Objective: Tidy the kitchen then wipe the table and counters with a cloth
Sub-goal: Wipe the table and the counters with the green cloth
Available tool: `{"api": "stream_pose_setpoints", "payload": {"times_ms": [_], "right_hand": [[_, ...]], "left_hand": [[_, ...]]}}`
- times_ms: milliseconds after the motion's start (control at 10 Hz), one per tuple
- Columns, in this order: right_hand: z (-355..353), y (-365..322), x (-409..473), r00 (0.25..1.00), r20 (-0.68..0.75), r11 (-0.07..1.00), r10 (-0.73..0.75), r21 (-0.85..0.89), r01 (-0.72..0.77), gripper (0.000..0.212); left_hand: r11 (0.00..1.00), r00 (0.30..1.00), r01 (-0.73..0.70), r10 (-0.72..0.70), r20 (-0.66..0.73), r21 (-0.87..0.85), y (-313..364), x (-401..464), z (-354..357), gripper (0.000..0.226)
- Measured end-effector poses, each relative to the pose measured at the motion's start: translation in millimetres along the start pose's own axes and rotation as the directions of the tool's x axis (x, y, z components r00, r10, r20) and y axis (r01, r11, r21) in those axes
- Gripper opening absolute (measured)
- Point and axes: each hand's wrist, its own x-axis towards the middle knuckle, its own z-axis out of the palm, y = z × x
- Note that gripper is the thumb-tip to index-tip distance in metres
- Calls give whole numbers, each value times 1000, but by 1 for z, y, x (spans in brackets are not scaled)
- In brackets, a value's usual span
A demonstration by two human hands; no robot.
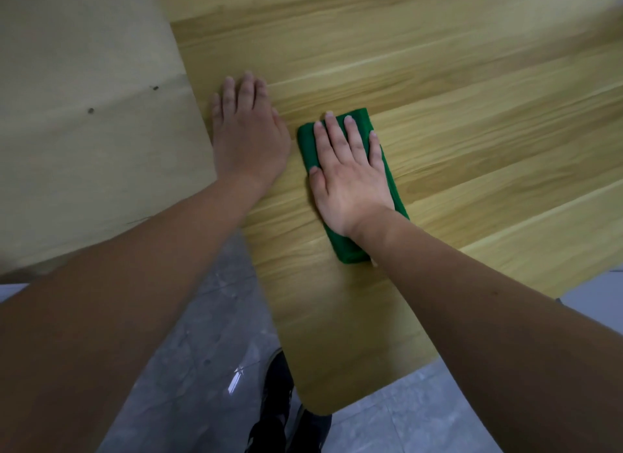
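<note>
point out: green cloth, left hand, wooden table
green cloth (357, 117): head view, far end beyond the fingertips
left hand (249, 138): head view, back of hand
wooden table (472, 115): head view, bare top, right of cloth

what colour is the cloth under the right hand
Green, plain with no pattern; the cloth lies flat under the right hand in the head view.

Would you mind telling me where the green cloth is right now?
In the head view, the green cloth lies flat on the wooden table, pressed under the right hand, just right of the left hand.
</note>
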Motion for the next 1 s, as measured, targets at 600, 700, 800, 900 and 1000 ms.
{"api": "stream_pose_setpoints", "payload": {"times_ms": [600, 700, 800, 900, 1000], "right_hand": [[-5, 1, 27, 1000, -12, 1000, -12, -5, 12, 62], [-5, 2, 28, 1000, -11, 1000, -12, 2, 12, 62], [-6, 3, 32, 1000, -15, 1000, -15, -1, 15, 62], [-7, 3, 44, 1000, -26, 1000, -15, -5, 15, 62], [-8, 3, 52, 1000, -29, 1000, -11, -7, 11, 62]], "left_hand": [[969, 967, -245, 241, 87, 33, -35, 16, -19, 55], [956, 954, -289, 283, 96, 52, -54, 29, -22, 52], [985, 978, -171, 168, 126, 16, -62, 35, -18, 56], [987, 976, -158, 159, 146, -14, -62, 37, -12, 58], [987, 976, -159, 163, 145, -33, -63, 38, -10, 57]]}}
